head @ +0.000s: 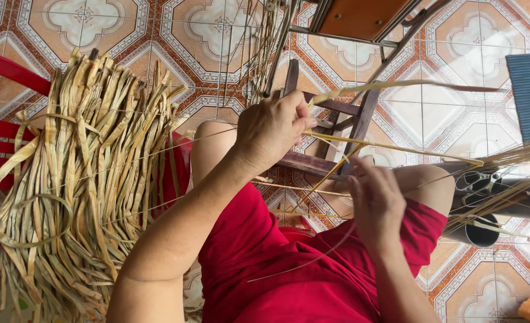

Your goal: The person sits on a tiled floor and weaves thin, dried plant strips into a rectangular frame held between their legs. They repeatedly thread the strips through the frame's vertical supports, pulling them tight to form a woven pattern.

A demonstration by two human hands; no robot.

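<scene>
Left hand (271,128) is pinching a dry straw strip (396,85) above the wooden frame (331,137), while right hand (375,200) grips thinner strips (396,148) near the knee.

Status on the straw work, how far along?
Done: nothing finished is visible. In hand: the left hand pinches a pale fibre strip above the wooden frame, and the right hand works thin strands. Left: a big bundle of dried strips lies on the red chair.
</scene>
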